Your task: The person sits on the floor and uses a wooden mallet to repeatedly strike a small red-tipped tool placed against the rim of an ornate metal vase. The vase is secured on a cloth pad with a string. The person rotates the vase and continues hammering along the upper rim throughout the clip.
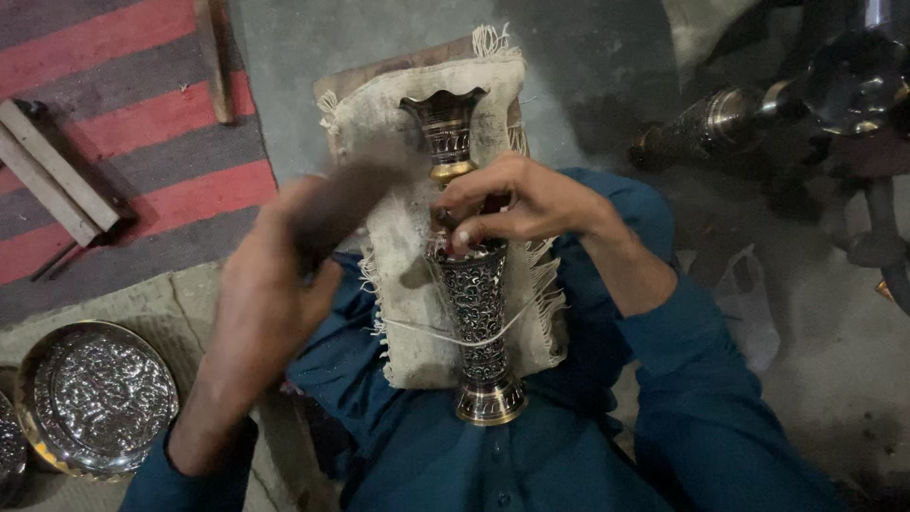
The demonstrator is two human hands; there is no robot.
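While the engraved brass vase lies on a padded cloth at centre frame, long axis running bottom to top, the right hand fingers pinch a small tool against its middle; the left hand, nearer, grips a blurred hammer at its left.

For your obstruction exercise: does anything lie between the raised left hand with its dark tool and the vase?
Nothing visible does. The left hand holds a blurred dark tool just left of the vase, with only the cloth pad beneath. The right hand grips the vase's middle from the other side.
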